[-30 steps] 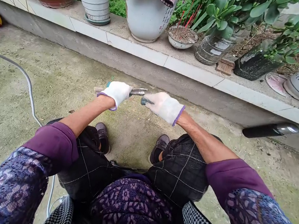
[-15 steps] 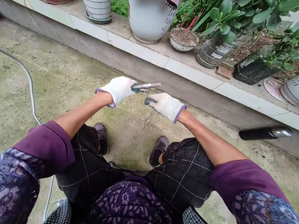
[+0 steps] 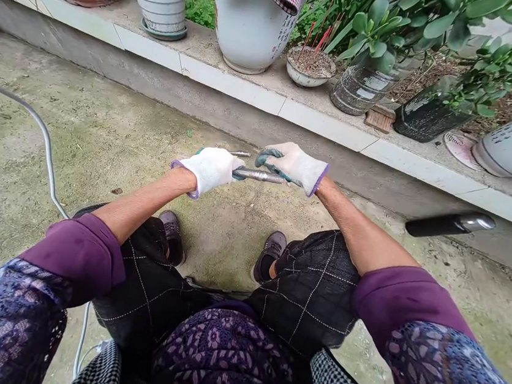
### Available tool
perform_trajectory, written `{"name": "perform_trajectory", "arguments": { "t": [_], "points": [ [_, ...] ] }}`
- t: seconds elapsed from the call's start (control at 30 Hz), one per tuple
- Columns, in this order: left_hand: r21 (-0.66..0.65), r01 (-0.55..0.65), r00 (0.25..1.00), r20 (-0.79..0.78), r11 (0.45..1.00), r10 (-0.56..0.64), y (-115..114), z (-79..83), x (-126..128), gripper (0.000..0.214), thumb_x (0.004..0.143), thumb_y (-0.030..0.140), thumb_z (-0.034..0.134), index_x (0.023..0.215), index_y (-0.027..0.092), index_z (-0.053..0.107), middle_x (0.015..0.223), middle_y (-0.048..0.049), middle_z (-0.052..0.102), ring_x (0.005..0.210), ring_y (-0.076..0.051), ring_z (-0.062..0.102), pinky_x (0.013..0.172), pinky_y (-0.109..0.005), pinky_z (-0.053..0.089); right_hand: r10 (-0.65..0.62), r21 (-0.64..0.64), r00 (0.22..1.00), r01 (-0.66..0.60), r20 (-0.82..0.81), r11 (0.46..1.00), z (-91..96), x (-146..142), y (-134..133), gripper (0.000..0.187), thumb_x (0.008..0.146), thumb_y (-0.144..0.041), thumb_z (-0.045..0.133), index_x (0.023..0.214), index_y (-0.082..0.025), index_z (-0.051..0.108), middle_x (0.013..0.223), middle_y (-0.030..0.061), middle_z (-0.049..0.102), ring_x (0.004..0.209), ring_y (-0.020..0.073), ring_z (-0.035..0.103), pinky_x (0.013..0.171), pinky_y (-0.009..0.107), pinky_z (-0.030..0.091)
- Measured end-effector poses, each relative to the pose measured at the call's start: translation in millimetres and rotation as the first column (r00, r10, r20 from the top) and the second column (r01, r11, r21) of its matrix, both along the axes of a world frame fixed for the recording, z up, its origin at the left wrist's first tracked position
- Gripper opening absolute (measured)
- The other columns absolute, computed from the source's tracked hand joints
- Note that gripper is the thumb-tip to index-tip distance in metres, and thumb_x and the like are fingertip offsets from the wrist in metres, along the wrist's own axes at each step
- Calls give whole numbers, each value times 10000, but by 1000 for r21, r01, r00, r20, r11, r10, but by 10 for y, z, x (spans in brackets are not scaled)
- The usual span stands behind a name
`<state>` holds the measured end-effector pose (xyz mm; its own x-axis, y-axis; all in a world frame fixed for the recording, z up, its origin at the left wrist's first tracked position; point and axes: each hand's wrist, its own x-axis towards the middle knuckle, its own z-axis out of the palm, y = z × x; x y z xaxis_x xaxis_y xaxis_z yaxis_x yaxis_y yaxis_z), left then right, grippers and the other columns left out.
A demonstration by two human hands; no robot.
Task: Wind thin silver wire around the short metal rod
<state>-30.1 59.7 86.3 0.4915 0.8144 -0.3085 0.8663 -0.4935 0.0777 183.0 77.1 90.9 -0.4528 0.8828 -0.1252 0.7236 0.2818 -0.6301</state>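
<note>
left gloved hand clamped on metal rod | right gloved hand at rod's far end, fingers curled, grip unclear | rod level above concrete ground | white pot on tiled ledge: dark vertical characters, too small to read

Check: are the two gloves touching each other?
Apart: the head view shows ground between the left glove and the right glove, with only a metal rod crossing the gap.
</note>
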Motion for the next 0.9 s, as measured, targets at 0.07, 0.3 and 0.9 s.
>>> {"name": "perform_trajectory", "arguments": {
  "t": [0.07, 0.3, 0.9],
  "points": [
    [-41, -58, 986, 152, 997, 64, -11, 77, -38, 326, 885, 379, 618, 1122, 228, 783, 724, -29, 678, 676, -180, 624, 648, -285, 440, -61, -85, 994, 53, -92, 995, -24, 13, 14, 207, 865, -236, 557, 899, -157, 745, 631, -19, 564, 535, 98, 440, 504, 236, 340],
    [-40, -326, 826, 474, 944, 305, 146, 74, -179, 360, 861, 369, 627, 1064, 112, 776, 657, -13, 595, 611, -142, 526, 590, -276, 409, -57, -77, 998, 58, 13, 995, -12, -118, -104, 223, 920, -253, 536, 964, -166, 736, 633, -12, 571, 513, 99, 446, 517, 252, 345],
    [-7, -28, 1000, -12, 1000, 28, -1, -4, -32, 363, 931, 381, 539, 1183, 262, 773, 779, -60, 726, 798, -222, 701, 721, -293, 477, -9, -8, 1000, 9, -1, 1000, -26, -21, 75, 220, 875, -253, 561, 920, -168, 759, 701, -8, 630, 596, 110, 490, 542, 234, 366]
  ]
}}
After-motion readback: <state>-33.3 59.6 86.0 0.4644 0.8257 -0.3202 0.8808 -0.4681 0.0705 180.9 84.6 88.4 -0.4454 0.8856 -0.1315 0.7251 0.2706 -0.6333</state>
